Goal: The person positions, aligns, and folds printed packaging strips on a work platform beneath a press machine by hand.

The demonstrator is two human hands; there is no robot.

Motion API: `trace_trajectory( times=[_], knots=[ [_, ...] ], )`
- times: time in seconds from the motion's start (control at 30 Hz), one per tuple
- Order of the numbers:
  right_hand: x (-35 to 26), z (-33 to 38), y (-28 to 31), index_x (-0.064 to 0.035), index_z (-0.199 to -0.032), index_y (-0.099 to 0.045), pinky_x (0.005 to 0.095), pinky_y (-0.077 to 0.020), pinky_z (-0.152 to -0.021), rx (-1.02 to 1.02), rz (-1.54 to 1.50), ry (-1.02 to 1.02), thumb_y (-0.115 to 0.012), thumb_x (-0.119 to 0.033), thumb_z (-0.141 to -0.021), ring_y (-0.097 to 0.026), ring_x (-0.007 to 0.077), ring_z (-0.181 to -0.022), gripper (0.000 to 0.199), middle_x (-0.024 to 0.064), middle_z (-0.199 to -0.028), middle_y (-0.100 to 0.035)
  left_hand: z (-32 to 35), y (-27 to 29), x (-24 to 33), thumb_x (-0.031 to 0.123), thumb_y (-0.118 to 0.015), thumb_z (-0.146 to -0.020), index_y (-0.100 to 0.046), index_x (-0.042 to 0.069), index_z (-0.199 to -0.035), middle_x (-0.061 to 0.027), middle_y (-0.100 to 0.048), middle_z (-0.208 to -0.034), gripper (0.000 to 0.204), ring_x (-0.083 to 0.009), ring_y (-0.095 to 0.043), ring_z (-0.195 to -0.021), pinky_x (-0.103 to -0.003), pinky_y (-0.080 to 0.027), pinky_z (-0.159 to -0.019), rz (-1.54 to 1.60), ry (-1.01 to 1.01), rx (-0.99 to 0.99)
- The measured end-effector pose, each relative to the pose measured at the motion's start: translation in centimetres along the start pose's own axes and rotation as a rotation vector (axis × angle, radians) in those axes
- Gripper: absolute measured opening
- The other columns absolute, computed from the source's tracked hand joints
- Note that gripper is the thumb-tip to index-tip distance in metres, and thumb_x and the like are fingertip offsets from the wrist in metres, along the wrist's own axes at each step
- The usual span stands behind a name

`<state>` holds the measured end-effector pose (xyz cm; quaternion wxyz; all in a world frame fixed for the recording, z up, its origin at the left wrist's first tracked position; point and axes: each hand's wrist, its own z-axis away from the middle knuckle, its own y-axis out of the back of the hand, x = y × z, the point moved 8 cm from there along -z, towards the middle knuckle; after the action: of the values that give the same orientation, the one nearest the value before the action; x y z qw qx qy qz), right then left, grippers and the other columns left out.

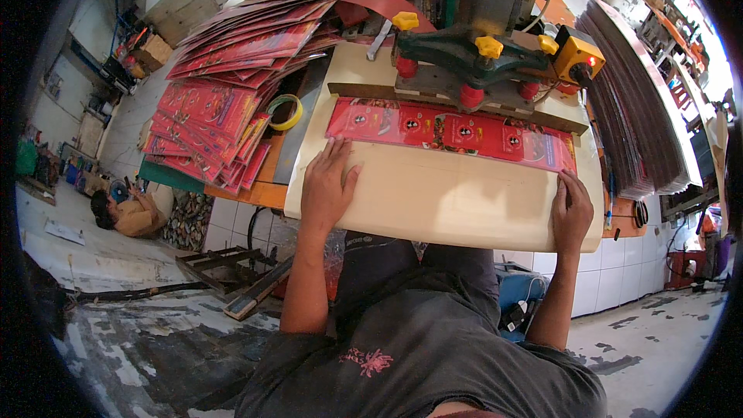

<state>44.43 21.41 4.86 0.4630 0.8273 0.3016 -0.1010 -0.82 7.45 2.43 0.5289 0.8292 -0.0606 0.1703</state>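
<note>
A long red printed plastic strip (457,133) lies across a cream-coloured board (433,193), its far edge beneath the metal bar of a dark green press (472,58). My left hand (329,186) rests flat on the board, fingers stretched forward with the tips at the strip's near left edge. At the strip's near right corner my right hand (571,205) touches with its fingertips, its fingers extended and loosely together. Neither hand grips anything. The press has yellow knobs (489,47) and red feet (471,96).
Fanned stacks of red printed sheets (205,120) pile up at the left, beside a yellow tape roll (285,112). A yellow switch box (579,58) with a red light sits right of the press. Tall stacked sheets (631,101) and black scissors (640,214) are farther right. A person (135,209) sits far left.
</note>
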Motion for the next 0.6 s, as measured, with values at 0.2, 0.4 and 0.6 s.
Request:
trace_trajectory(
  times=[0.2,0.4,0.6],
  knots=[
    [-0.16,0.08,0.11,0.0029,-0.112,-0.075,0.0384,-0.0546,-0.099,0.004,0.005,0.012,-0.064,-0.008,-0.102,-0.072,0.0315,-0.115,0.019,0.0167,-0.119,-0.076,0.04,-0.06,0.08,0.029,-0.061,-0.104,-0.054,0.002,-0.150,-0.0227,-0.054,-0.154,0.054,-0.0377,-0.049,-0.146,-0.051,-0.037,-0.120,-0.007,0.002,0.004],
    [0.14,0.07,-0.03,-0.0002,-0.113,-0.076,0.0409,-0.0550,-0.100,-0.005,-0.005,-0.013,-0.064,-0.010,-0.101,-0.072,0.0327,-0.115,0.020,0.0164,-0.121,-0.075,-0.04,0.10,0.16,0.027,-0.063,-0.103,-0.055,0.002,-0.150,-0.0216,-0.054,-0.155,0.053,-0.0385,-0.048,-0.147,-0.050,-0.037,-0.121,0.005,0.001,0.005],
    [0.22,0.08,-0.15,0.0004,-0.113,-0.076,0.0408,-0.0552,-0.100,-0.004,0.023,0.003,-0.064,-0.011,-0.101,-0.072,0.0326,-0.115,0.021,0.0164,-0.122,-0.075,-0.03,0.12,0.06,0.027,-0.063,-0.103,-0.054,0.002,-0.151,-0.0215,-0.052,-0.157,0.054,-0.0387,-0.047,-0.147,-0.050,-0.036,-0.122,0.027,0.014,-0.001]
  ],
)
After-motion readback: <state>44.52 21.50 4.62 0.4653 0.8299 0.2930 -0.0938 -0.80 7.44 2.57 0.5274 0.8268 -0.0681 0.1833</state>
